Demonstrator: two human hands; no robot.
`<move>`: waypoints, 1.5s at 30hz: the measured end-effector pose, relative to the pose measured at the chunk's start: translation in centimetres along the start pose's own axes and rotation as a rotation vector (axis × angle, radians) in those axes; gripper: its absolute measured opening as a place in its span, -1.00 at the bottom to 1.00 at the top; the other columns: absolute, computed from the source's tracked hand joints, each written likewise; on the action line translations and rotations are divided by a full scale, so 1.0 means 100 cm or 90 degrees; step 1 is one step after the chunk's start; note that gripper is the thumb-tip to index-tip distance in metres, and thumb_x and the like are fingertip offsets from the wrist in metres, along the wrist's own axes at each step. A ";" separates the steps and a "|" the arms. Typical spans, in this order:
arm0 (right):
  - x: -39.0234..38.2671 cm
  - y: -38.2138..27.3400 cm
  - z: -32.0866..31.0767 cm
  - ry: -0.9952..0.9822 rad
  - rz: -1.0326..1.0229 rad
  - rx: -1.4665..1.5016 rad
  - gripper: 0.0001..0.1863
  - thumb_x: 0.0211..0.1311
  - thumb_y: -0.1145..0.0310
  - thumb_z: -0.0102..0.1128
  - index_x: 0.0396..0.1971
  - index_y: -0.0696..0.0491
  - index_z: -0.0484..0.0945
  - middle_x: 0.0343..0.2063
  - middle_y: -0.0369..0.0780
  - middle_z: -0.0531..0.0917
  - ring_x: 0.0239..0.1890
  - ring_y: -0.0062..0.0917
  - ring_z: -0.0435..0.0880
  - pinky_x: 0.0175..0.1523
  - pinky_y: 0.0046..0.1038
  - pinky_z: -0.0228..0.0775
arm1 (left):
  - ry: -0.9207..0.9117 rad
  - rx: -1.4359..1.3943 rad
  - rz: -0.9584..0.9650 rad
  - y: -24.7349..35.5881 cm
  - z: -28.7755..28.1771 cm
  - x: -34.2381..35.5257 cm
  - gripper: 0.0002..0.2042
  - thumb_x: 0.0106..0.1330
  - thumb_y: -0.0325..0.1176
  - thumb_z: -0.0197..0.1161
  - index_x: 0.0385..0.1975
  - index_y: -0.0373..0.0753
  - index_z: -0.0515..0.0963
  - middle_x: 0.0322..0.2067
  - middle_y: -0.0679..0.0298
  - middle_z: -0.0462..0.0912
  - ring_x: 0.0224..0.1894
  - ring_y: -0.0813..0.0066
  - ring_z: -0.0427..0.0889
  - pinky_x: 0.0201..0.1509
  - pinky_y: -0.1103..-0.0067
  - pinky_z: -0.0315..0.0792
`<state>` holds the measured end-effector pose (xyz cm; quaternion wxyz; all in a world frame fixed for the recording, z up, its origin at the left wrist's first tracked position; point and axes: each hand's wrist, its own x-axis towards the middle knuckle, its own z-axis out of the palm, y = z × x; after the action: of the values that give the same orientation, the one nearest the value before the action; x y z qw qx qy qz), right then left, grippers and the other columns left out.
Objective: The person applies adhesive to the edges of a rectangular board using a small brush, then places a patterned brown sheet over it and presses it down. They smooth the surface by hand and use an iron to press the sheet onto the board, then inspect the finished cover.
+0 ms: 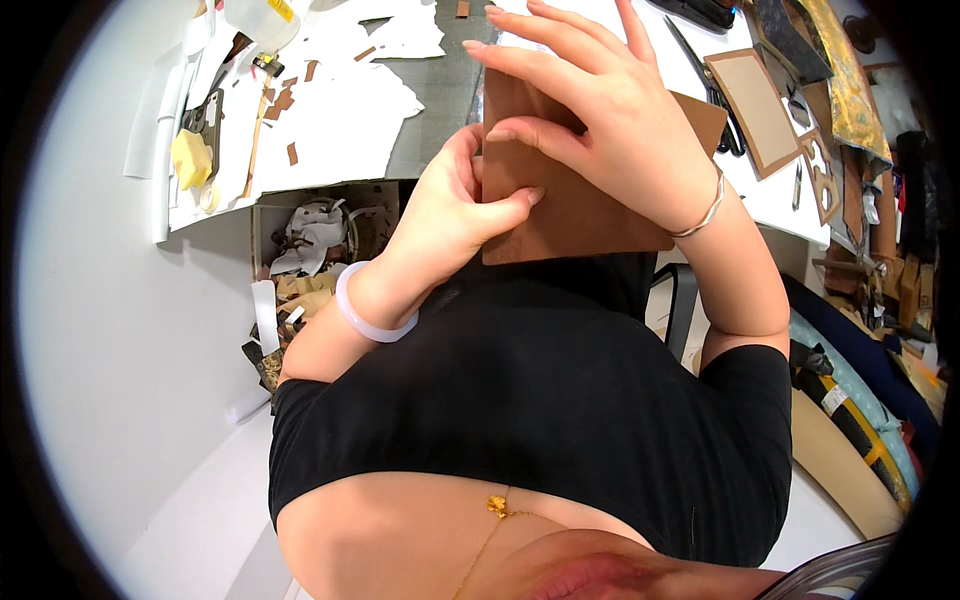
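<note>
A flat brown leather-like piece is held up in front of my body, at the near edge of the worktable. My left hand grips its left edge, thumb pressed on the near face and the other fingers behind it. Above that face, my right hand is spread with its fingers stretched out, the palm side over the piece. It hides part of the upper surface, and I cannot tell whether the palm touches it. A corner of the piece shows to the right of my right wrist.
White paper sheets with brown scraps cover the table's left side, near a yellow sponge and a clear bottle. On the right lie black-handled scissors and a brown-bordered beige panel. Scraps fill a bin underneath; rolled materials stand right.
</note>
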<state>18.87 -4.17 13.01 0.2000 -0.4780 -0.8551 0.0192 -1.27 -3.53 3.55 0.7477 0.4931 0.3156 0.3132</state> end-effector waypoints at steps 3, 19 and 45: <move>0.001 0.008 -0.001 0.033 0.002 -0.012 -0.52 0.36 0.15 0.35 0.24 -0.11 0.60 0.32 -0.14 0.54 0.40 -0.15 0.47 0.54 0.33 -0.15 | 0.027 -0.039 0.022 0.005 0.004 -0.003 -0.41 0.32 -0.57 0.38 0.29 -0.48 0.24 -0.05 0.14 0.69 -0.03 0.55 0.71 0.04 0.59 0.61; -0.032 0.029 -0.049 0.201 0.192 -0.147 -0.90 0.11 0.41 0.53 -0.37 -0.01 0.77 0.02 -0.21 0.76 0.23 -0.30 0.63 0.55 -0.03 0.06 | 0.016 -0.059 0.004 0.011 -0.003 -0.003 -0.39 0.32 -0.55 0.41 0.31 -0.50 0.28 0.16 0.07 0.59 0.21 0.43 0.60 0.33 0.46 0.50; -0.024 0.052 -0.012 0.323 0.121 0.054 -0.65 0.34 0.51 0.29 0.12 0.17 0.61 0.13 -0.10 0.64 0.19 -0.30 0.60 0.30 -0.30 0.38 | 0.006 -0.068 -0.047 0.003 0.000 -0.001 -0.42 0.31 -0.55 0.42 0.28 -0.51 0.32 0.11 0.12 0.64 0.15 0.48 0.64 0.30 0.51 0.49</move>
<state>24.62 -3.52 12.12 0.4251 -0.5370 -0.7271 -0.0470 -1.39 -3.48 3.85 0.7827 0.4387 0.3200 0.3043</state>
